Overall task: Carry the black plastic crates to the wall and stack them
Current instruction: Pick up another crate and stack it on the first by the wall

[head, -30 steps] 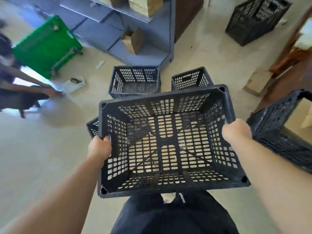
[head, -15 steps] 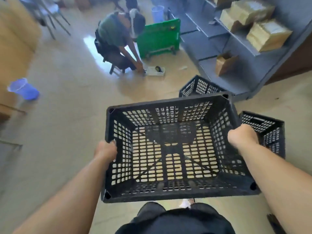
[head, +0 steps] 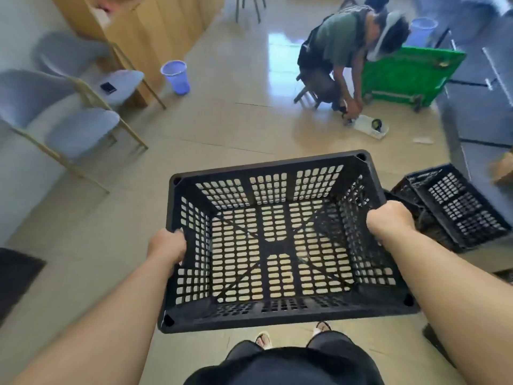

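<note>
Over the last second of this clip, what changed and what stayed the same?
The carrier turned left: the shelves slid to the right edge, the crouching person moved to the upper right, and grey chairs came into view on the left. The left hand and right hand kept gripping the same empty black crate by its sides.

No legible text, label, brand, number or sign in view. Black crate [head: 266,165]: rim and walls carry moulded perforations only, no readable marking. Green crate [head: 402,76]: a small pale spot near the top edge, too blurred to read.
</note>
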